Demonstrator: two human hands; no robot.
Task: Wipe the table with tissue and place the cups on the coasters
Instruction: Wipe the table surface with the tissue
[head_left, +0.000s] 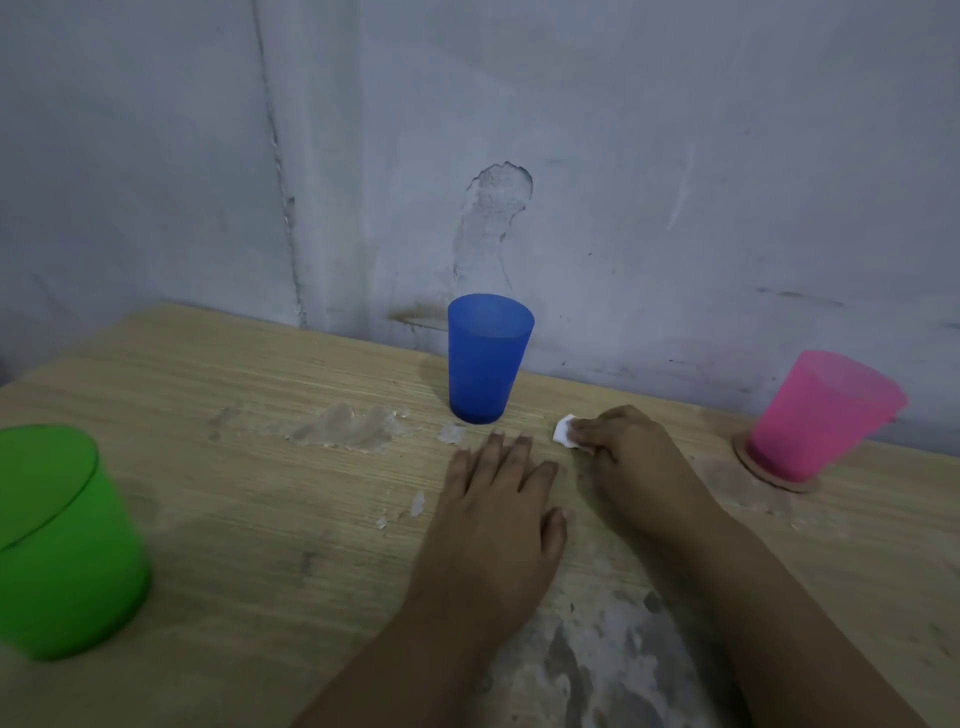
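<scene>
Pinching a small wad of white tissue (563, 430) under its curled fingertips, the right hand (631, 457) is pressing it against the pale wood-grain laminate table (218, 499), just right of the tall blue translucent plastic cup (488, 358) and near the wall edge; only a corner of the tissue is showing past the fingers. Beside it, the left hand (498, 514) is lying flat and spread on the tabletop, holding nothing and apparently steadying the person. That scrap is looking very small for the job, so it is probably at risk of shredding or rolling out from under the fingers if it is dragged hard over the rough, chipped patches (358, 428) where the surface is flaking to the left of the blue cup. Any sweep in that direction is also running close to the blue cup, which is standing upright on bare table with no coaster visible beneath it; a knuckle could tip it. Further right, the pink translucent plastic cup (821, 415) is sitting on a round brown cork-like coaster (748, 462), well apart from the hands. At the far left, the green translucent plastic cup (62, 540) is appearing blurred near the table's edge, and whether anything lies under it I cannot tell.
</scene>
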